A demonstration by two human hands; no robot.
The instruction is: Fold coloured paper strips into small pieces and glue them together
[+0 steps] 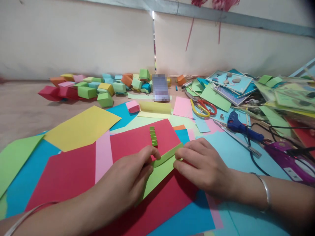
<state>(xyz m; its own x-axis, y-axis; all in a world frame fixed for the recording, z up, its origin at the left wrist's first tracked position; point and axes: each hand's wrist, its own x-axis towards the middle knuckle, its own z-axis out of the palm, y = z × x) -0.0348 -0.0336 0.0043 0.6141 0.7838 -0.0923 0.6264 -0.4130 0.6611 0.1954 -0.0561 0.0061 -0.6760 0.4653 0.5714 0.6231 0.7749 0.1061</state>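
A light green sheet of paper (pixel 161 173) with a narrow strip folded up along its far edge is held between my two hands. My left hand (pixel 133 173) pinches the left end of the fold between thumb and fingers. At the right end, the fingers of my right hand (pixel 203 164) close on the same fold. Beneath the sheet lie red sheets of paper (pixel 137 139). Just beyond the fold, a small green pleated strip of paper (pixel 153 136) rests on the red.
Folded paper blocks (pixel 87 91) line the back left. Scissors (pixel 203 108), a blue glue gun (pixel 242 126), a metal ruler (pixel 238 139) and a purple power strip (pixel 290 160) with black cables lie to the right. A yellow sheet (pixel 81 129) spreads at left.
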